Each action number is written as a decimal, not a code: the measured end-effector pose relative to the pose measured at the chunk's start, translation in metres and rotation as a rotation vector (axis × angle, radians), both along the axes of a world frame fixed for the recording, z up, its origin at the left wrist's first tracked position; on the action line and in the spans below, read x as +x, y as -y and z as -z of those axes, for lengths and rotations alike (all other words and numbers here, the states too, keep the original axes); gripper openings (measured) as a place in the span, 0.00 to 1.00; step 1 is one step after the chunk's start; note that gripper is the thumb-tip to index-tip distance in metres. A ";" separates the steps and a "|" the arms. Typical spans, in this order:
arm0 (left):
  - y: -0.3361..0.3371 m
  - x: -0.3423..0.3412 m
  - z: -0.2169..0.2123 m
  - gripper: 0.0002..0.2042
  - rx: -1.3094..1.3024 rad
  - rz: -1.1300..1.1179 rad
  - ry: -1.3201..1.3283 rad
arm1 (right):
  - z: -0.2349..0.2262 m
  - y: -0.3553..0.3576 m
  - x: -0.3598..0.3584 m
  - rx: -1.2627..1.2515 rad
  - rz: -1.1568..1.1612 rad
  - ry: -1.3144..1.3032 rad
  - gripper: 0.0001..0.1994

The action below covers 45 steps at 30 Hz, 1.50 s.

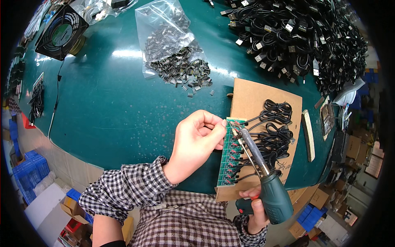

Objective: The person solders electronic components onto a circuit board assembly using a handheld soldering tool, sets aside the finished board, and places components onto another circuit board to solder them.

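My right hand grips a soldering gun with a dark green body. Its long metal barrel and a thin feed tube slant up to the top end of a green circuit board. The tip meets the board near several black cables, whose ends run onto the board in a row with small red wires showing. At the board's upper left edge my left hand is closed in a pinch, thumb and forefinger together. What lies between those fingertips is hidden. A brown cardboard sheet lies beneath board and cables.
Small metal-pinned connectors spill from a clear plastic bag. A large heap of black USB cables fills the far right. A black fan stands far left, near a bundled cable set. A pale strip lies right of the cardboard.
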<state>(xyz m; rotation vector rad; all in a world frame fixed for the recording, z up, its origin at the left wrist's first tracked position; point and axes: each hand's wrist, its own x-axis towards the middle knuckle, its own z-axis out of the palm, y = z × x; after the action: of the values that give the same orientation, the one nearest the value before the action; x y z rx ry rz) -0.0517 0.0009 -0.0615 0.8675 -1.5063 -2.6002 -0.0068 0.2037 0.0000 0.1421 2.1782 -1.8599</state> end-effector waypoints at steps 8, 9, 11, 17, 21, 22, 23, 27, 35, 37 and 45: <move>0.000 0.000 0.000 0.09 -0.004 0.005 0.002 | 0.000 -0.002 -0.003 0.016 -0.046 0.009 0.14; 0.001 0.000 0.000 0.08 -0.005 0.006 0.003 | 0.001 -0.002 -0.003 0.013 -0.038 0.008 0.14; 0.001 0.000 0.000 0.08 -0.005 0.008 0.005 | 0.001 -0.001 -0.002 0.010 -0.022 0.009 0.14; 0.000 0.000 0.001 0.08 0.004 0.002 -0.004 | 0.000 0.000 0.000 0.040 0.017 0.032 0.14; 0.000 0.000 0.000 0.08 0.011 0.000 -0.005 | 0.000 -0.001 0.000 0.059 0.000 0.050 0.14; 0.000 0.000 0.000 0.07 0.021 0.002 -0.006 | -0.001 -0.001 0.000 0.060 -0.004 0.058 0.14; 0.000 0.000 0.000 0.07 0.018 0.005 0.001 | -0.001 -0.001 0.000 0.058 -0.005 0.057 0.14; 0.001 0.000 0.000 0.07 0.015 0.003 -0.002 | -0.001 -0.001 0.001 0.060 -0.010 0.044 0.14; 0.000 0.000 0.000 0.07 0.013 -0.001 -0.001 | 0.001 -0.005 0.003 0.051 -0.038 0.023 0.15; 0.000 0.000 0.000 0.07 0.015 0.000 0.001 | 0.002 -0.005 0.002 0.042 -0.064 0.021 0.15; 0.000 0.000 0.000 0.08 0.013 0.004 -0.009 | -0.004 0.001 0.005 0.020 0.005 0.012 0.17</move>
<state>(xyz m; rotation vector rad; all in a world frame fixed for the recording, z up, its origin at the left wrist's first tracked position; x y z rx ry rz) -0.0514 0.0005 -0.0615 0.8531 -1.4921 -2.6159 -0.0021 0.2024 0.0041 0.1632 2.1904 -1.8361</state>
